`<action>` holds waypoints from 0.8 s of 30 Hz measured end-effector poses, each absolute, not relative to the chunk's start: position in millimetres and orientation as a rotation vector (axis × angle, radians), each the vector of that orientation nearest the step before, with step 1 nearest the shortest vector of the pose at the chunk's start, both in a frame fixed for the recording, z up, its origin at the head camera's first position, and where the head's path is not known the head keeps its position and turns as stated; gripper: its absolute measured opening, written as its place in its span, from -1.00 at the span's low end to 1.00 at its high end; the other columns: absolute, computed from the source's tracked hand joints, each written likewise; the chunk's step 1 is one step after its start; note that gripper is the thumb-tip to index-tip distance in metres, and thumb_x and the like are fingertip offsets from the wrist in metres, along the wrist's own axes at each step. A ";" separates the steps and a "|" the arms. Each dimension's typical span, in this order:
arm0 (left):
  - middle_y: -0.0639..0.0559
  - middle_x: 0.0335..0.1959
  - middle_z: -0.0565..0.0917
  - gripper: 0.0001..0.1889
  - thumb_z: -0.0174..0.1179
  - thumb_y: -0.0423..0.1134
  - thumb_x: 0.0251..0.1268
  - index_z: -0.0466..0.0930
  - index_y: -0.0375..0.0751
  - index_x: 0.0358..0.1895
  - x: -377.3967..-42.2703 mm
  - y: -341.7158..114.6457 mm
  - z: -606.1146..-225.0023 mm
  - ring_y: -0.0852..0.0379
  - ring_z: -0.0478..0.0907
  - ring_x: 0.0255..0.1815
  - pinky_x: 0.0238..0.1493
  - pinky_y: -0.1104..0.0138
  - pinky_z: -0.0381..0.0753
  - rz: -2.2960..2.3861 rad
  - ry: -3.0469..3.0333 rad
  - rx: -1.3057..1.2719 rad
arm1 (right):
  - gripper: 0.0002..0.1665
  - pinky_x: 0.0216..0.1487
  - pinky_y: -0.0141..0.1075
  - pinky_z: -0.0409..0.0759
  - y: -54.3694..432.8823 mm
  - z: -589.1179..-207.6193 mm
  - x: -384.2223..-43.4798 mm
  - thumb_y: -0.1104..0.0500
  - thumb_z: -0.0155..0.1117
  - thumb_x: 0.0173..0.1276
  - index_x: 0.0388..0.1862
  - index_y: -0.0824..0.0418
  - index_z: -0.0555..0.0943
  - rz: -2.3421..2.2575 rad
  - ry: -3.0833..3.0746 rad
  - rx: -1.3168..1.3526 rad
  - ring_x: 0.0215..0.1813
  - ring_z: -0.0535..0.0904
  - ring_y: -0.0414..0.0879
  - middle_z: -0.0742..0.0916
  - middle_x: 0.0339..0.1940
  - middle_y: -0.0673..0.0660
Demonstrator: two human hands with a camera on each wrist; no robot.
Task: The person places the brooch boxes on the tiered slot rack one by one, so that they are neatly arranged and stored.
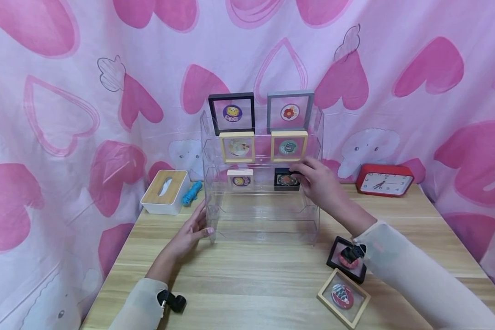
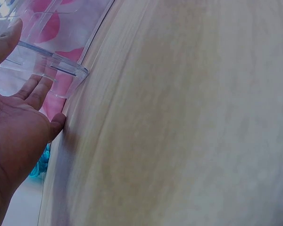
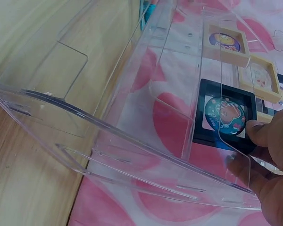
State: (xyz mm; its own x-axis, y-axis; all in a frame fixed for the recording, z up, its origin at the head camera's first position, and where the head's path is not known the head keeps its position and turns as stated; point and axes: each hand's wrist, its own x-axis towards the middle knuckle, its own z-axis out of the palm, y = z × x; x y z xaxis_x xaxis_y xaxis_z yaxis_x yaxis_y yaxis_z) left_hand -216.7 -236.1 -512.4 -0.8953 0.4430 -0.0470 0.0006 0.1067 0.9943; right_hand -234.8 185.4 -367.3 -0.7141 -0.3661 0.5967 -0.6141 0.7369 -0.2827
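A clear acrylic tiered rack (image 1: 264, 224) stands on the table. On its third tier from the top is a small black frame (image 3: 225, 114) with a round teal badge, and my right hand (image 1: 319, 183) pinches that frame by its side, thumb at the front. My left hand (image 1: 191, 229) rests against the rack's lower left side with its fingers extended. Beside the black frame sits a small pale frame (image 1: 240, 178). Two light wood frames (image 1: 237, 147) occupy the tier above. At the top are a larger black frame (image 1: 232, 112) and a grey frame (image 1: 290, 112).
Near my right sleeve lie a black frame (image 1: 335, 256) and a light wood frame (image 1: 343, 297), each holding a badge. A tissue box (image 1: 165, 192) and a blue object (image 1: 192, 193) are left of the rack. To the right stands a red clock (image 1: 385, 180). A heart-print curtain (image 1: 148, 36) hangs behind.
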 end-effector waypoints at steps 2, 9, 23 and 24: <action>-0.10 0.91 -0.09 0.02 0.15 -0.43 0.68 -0.20 0.60 0.81 -216.9 -236.2 -512.7 -0.35 -0.20 0.90 0.78 -0.37 -0.16 1.852 2.052 0.429 | -0.68 0.15 0.12 0.85 185.6 -365.9 -233.6 0.38 0.55 0.42 0.12 0.20 0.81 0.622 -2.433 0.740 0.04 0.75 0.16 0.74 0.09 0.23; -0.10 0.91 -0.09 0.02 0.16 -0.40 0.68 -0.20 0.61 0.81 -216.5 -237.4 -513.6 -0.34 -0.20 0.90 0.79 -0.36 -0.16 1.851 2.052 0.420 | -0.63 0.14 0.12 0.85 186.8 -363.1 -231.4 0.37 0.61 0.37 0.14 0.24 0.83 0.585 -2.393 0.765 0.04 0.73 0.17 0.75 0.06 0.26; -0.17 0.90 -0.14 0.02 0.19 -0.36 0.68 -0.25 0.49 0.84 -218.7 -238.0 -515.6 -0.41 -0.22 0.89 0.76 -0.40 -0.12 1.861 2.036 0.486 | -0.53 -0.12 0.04 0.89 209.5 -359.1 -220.3 0.37 0.68 0.28 0.17 0.24 0.83 0.680 -2.261 0.841 0.02 0.78 0.13 0.78 0.12 0.27; -0.18 0.90 -0.14 0.02 0.19 -0.36 0.68 -0.25 0.48 0.84 -218.6 -238.0 -516.1 -0.42 -0.22 0.88 0.76 -0.41 -0.10 1.864 2.032 0.489 | -0.52 -0.14 0.02 0.89 211.8 -358.8 -219.1 0.38 0.68 0.26 0.18 0.24 0.83 0.694 -2.254 0.844 0.00 0.79 0.11 0.78 0.12 0.27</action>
